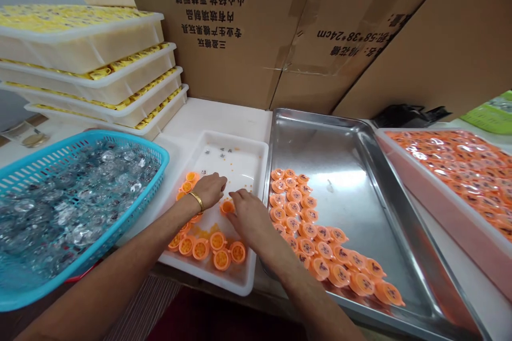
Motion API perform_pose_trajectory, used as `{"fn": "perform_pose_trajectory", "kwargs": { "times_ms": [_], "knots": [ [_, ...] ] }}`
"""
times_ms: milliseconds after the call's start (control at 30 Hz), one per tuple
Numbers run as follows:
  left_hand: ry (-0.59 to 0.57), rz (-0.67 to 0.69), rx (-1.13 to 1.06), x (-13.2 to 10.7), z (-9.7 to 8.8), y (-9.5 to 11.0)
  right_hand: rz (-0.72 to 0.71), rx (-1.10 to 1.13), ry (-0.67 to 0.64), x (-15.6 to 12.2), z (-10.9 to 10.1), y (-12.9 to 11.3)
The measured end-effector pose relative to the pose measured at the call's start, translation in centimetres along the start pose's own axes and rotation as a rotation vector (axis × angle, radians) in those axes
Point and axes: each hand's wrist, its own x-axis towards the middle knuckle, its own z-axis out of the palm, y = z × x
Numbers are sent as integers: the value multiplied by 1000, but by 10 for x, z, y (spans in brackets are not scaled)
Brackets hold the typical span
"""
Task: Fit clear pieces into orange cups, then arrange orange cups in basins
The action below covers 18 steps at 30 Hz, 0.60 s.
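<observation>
Both of my hands work inside a small white tray (256, 155) holding several open orange cups (218, 250) along its near and left sides. My left hand (208, 189), with a gold bracelet on the wrist, has its fingers curled together over the tray floor near the cups at the left edge; what they hold is hidden. My right hand (247, 217) pinches one orange cup (228, 206) at the tray's middle. To the right, a steel tray (352, 138) carries several sealed orange cups (320, 250) laid in rows along its near left part.
A blue basket (36, 162) of clear plastic lids stands at the left. Stacked white trays (100, 48) with yellow cups sit behind it. Cardboard boxes (256, 26) wall the back. A pale tray (436, 192) of sealed orange cups lies at the right.
</observation>
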Motion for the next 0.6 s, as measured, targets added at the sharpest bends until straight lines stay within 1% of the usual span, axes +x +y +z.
{"fn": "perform_pose_trajectory", "kwargs": {
  "times_ms": [67, 133, 233, 300, 433, 600],
  "knots": [
    [-6, -1, -5, -2, 1, -1, -31, -92, -18, 2, 6, -5],
    [-8, -5, -11, -6, 1, -4, -58, -146, -9, 5, 12, -8],
    [-19, 2, -18, -12, 0, -11, -64, -173, 1, 7, 17, -7],
    [-31, 16, -23, -15, -2, -14, -50, -164, 5, 7, 16, -5],
    [-48, 33, -55, -14, -3, -16, -28, -80, 25, 3, 6, 0],
    [-45, 22, -165, -12, -4, -15, 18, 207, 66, -3, -8, 7]
  ]
}}
